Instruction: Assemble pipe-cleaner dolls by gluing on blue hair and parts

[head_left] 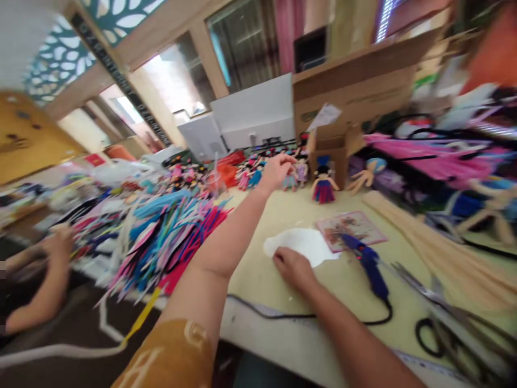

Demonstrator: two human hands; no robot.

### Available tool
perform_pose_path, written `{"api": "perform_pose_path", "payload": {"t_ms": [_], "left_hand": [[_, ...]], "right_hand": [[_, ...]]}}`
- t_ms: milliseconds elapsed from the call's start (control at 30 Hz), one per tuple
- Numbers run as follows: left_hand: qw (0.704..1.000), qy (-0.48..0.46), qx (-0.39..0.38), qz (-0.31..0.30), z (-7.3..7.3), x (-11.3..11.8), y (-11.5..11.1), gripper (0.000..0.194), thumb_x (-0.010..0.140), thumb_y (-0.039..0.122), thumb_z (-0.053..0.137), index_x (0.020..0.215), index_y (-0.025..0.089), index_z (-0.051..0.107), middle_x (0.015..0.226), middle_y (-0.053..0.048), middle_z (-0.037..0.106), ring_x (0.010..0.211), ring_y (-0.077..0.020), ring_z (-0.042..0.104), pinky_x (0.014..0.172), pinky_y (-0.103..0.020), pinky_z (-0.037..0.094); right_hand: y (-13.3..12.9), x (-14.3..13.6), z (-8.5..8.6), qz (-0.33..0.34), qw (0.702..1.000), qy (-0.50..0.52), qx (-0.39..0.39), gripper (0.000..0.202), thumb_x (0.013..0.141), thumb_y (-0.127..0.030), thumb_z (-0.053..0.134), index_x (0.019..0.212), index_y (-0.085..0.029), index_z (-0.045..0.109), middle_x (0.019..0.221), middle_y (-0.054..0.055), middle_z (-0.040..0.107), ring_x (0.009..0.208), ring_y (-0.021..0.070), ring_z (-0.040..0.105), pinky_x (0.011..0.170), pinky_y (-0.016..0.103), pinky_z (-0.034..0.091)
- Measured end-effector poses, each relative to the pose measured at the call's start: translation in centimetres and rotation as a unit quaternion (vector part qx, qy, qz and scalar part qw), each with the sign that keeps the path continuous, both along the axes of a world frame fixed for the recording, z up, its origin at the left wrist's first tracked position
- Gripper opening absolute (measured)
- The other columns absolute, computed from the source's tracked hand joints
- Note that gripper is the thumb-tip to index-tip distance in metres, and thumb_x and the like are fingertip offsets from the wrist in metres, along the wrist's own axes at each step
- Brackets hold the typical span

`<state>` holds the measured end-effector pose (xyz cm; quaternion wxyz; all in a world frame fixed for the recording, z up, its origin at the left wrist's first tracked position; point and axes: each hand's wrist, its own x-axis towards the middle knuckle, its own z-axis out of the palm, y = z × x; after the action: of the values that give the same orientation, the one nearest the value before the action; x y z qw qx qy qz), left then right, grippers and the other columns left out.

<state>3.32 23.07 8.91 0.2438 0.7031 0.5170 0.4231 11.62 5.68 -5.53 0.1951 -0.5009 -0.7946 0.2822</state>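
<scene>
My left hand [278,171] is stretched toward the back of the table, its fingers bent around the head of a small doll in light blue [290,182]. Beside that one stands a doll in lilac [301,172]. To the right is a black-haired doll in a purple and red skirt [324,186]. My right hand [294,268] rests curled at the edge of a white sheet [302,242]; whatever its fingers hold is hidden. A blue glue gun [369,267] lies right of it, its tip over a printed picture card [355,229].
Scissors [428,296] lie at the right front, near beige strips [444,242]. The glue gun's black cord [274,315] runs along the front edge. Colourful pipe cleaners [173,226] are heaped left. A cardboard box [355,91] stands behind. Another person's hand [58,242] is at far left.
</scene>
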Motion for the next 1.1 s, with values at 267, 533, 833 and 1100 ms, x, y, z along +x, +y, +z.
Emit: {"api": "perform_pose_path", "payload": {"t_ms": [267, 533, 833, 1100], "left_hand": [[0.991, 0.108, -0.075, 0.026, -4.8, -12.4, -19.4, 0.031, 0.08, 0.015, 0.041, 0.089, 0.017, 0.07, 0.065, 0.0, 0.059, 0.061, -0.0115, 0.051, 0.063, -0.022, 0.04], [0.951, 0.085, -0.076, 0.287, -8.0, -24.5, -28.2, 0.029, 0.081, 0.023, 0.046, 0.1, 0.02, 0.067, 0.063, 0.001, 0.06, 0.058, -0.0135, 0.052, 0.062, -0.025, 0.041], [0.922, 0.242, -0.064, 0.294, -8.3, -26.6, -23.9, 0.024, 0.083, 0.024, 0.05, 0.093, 0.02, 0.071, 0.096, -0.004, 0.071, 0.09, -0.018, 0.063, 0.083, -0.028, 0.045], [0.901, 0.288, -0.13, 0.297, -9.6, -26.0, -18.1, 0.025, 0.074, 0.028, 0.063, 0.096, 0.019, 0.072, 0.096, -0.008, 0.071, 0.09, -0.0213, 0.063, 0.081, -0.03, 0.046]], "right_hand": [[0.6, 0.7, -0.6, 0.01, 1.0, -0.019, -0.02, 0.021, 0.084, -0.035, 0.044, 0.079, -0.024, 0.061, 0.083, 0.002, 0.068, 0.076, 0.0193, 0.059, 0.06, 0.027, 0.035], [0.6, 1.3, -1.1, -0.014, 1.0, 0.001, -0.019, 0.025, 0.079, -0.043, 0.045, 0.077, -0.025, 0.062, 0.076, 0.002, 0.067, 0.074, 0.0203, 0.06, 0.064, 0.03, 0.04], [0.9, 1.3, -1.8, -0.029, 1.0, -0.001, -0.002, 0.03, 0.076, -0.047, 0.045, 0.077, -0.024, 0.064, 0.076, 0.002, 0.069, 0.073, 0.0211, 0.061, 0.065, 0.031, 0.042], [0.6, 1.1, -1.1, -0.042, 0.999, 0.009, -0.017, 0.028, 0.075, -0.046, 0.046, 0.075, -0.023, 0.063, 0.075, 0.002, 0.069, 0.073, 0.0212, 0.061, 0.065, 0.031, 0.042]]}}
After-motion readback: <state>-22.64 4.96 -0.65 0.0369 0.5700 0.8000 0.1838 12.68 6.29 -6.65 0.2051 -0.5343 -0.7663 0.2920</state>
